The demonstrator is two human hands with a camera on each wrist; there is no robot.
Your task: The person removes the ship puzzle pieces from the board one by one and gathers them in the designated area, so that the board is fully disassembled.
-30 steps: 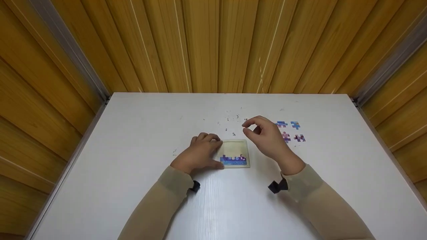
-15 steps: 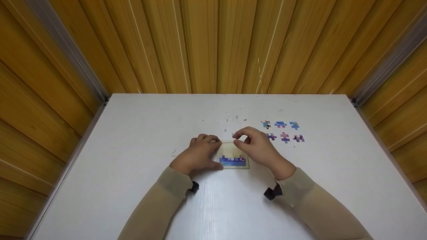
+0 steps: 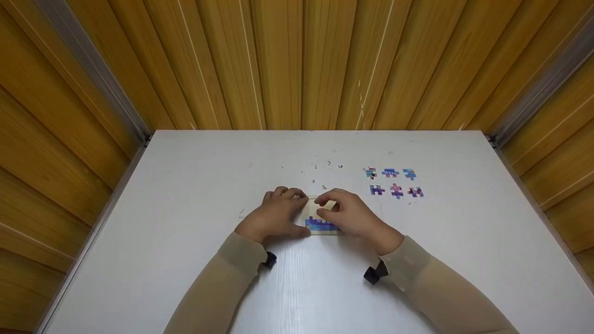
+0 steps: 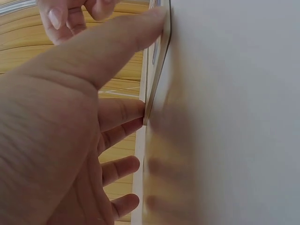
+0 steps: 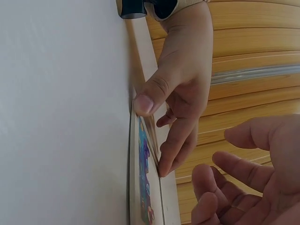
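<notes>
A shallow wooden puzzle tray [image 3: 312,211] lies on the table, with a strip of blue and purple puzzle pieces [image 3: 320,226] along its near side. My left hand [image 3: 276,213] holds the tray's left end, the thumb at the near corner and a fingertip at the far one. In the left wrist view the thumb [image 4: 126,35] presses the tray's edge [image 4: 157,70]. My right hand [image 3: 350,213] hovers over the tray's right part and hides some of it. Its thumb and forefinger stand apart in the right wrist view, and no piece shows between the fingers [image 5: 246,171].
Several loose puzzle pieces [image 3: 390,173] lie in two rows on the white table [image 3: 209,185], right of and beyond the tray. Small dark specks [image 3: 329,163] dot the surface behind it. Yellow wood-look panels [image 3: 278,65] rise at the back and both sides.
My right hand has moved left and toward me, from beside the loose pieces to over the tray. Loose pieces that it covered now show. The left hand stays on the tray.
</notes>
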